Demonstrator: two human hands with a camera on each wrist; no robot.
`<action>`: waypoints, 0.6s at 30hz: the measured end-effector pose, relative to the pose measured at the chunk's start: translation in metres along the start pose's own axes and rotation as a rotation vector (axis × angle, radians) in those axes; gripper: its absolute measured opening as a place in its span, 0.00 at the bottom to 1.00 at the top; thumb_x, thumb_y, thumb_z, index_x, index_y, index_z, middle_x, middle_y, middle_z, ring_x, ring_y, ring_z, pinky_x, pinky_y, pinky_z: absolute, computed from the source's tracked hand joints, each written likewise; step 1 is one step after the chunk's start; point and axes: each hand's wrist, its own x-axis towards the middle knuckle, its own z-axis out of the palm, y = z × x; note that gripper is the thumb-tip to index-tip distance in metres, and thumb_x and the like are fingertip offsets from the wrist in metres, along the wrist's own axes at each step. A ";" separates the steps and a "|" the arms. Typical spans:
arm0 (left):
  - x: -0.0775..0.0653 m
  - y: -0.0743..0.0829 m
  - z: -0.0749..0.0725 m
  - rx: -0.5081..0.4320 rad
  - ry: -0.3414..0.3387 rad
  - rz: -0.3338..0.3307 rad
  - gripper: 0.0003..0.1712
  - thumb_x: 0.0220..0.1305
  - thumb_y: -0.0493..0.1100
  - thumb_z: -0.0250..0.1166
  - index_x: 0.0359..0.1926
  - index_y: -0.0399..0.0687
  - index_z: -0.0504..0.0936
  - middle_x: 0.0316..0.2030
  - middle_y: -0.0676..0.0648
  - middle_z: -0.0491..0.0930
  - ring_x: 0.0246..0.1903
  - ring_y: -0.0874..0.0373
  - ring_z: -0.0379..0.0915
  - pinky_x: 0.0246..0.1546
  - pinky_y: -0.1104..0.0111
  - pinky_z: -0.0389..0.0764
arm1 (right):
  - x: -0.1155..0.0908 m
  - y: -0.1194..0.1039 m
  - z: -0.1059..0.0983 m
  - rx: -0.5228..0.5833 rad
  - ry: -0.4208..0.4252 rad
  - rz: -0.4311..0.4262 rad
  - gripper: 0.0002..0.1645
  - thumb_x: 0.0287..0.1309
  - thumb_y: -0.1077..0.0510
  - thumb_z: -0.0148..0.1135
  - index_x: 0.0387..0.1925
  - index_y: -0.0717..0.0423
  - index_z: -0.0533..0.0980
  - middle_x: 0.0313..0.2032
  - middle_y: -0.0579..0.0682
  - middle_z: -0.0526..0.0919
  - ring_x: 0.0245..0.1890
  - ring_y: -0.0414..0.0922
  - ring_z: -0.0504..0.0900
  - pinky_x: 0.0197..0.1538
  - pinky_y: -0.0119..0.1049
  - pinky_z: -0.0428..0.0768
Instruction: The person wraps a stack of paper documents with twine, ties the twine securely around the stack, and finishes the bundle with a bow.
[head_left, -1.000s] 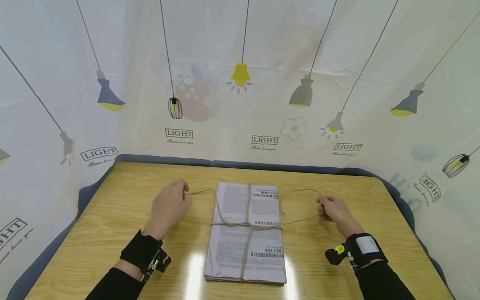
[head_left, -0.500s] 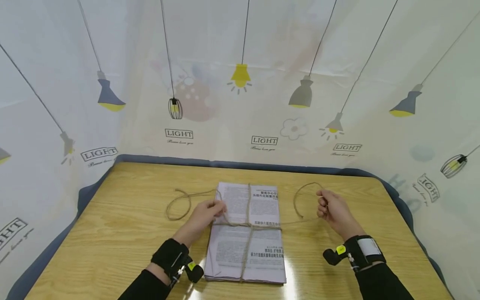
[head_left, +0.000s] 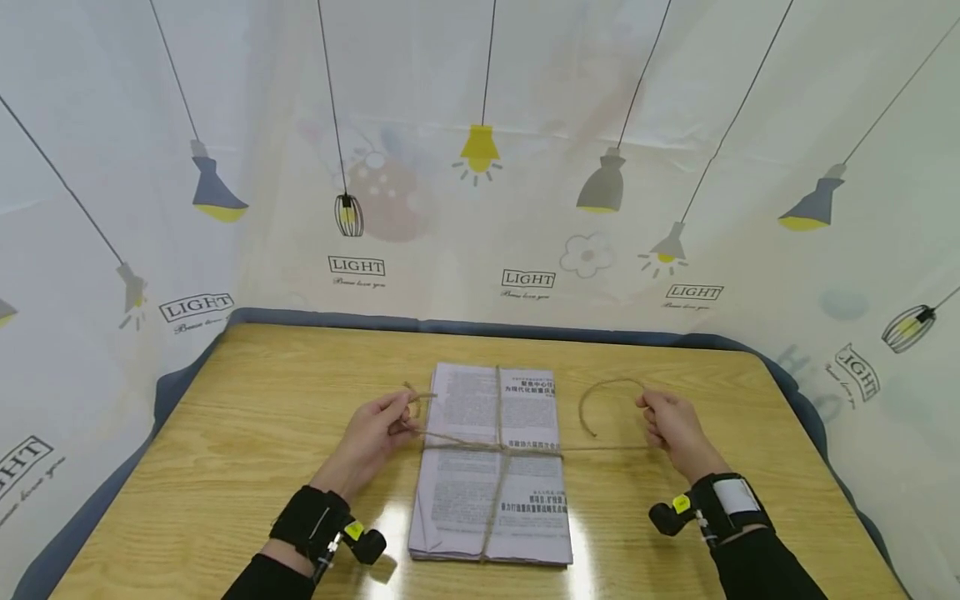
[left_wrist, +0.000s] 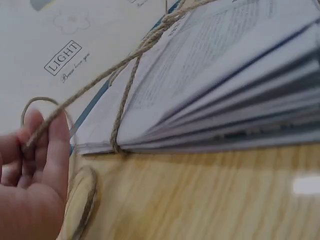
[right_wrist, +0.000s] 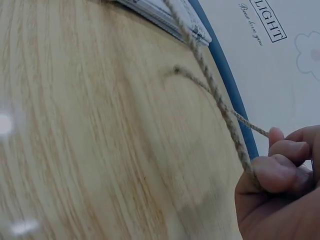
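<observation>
A stack of folded newspapers (head_left: 465, 508) lies on the wooden table, wrapped lengthwise and crosswise by brown twine (head_left: 491, 496) that crosses near the middle of its top. Left of the stack, my left hand (head_left: 367, 442) pinches one end of the twine; in the left wrist view that strand (left_wrist: 95, 81) runs straight from the fingers to the crossing, and a loose loop hangs behind. On the other side my right hand (head_left: 675, 425) grips the other end with curled fingers. From it one strand (right_wrist: 220, 102) stretches to the stack, and the free tail curves over the table.
The wooden table (head_left: 247, 433) reaches back to a dark blue border (head_left: 555, 336). Behind it hangs a pale cloth (head_left: 450, 67) printed with lamps. Each wrist wears a black strap with a small camera (head_left: 367, 543).
My left hand let go of the twine's left end, moved right to the stack's edge, took hold of the strand there and drew back left. My right hand has stayed nearly in place, gripping its end.
</observation>
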 end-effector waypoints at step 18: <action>-0.009 -0.003 -0.019 0.005 0.137 -0.055 0.25 0.75 0.54 0.45 0.58 0.37 0.63 0.34 0.49 0.75 0.36 0.58 0.75 0.42 0.65 0.78 | 0.000 0.005 0.003 -0.023 -0.002 0.008 0.27 0.74 0.50 0.38 0.61 0.69 0.62 0.28 0.47 0.68 0.26 0.40 0.69 0.38 0.37 0.77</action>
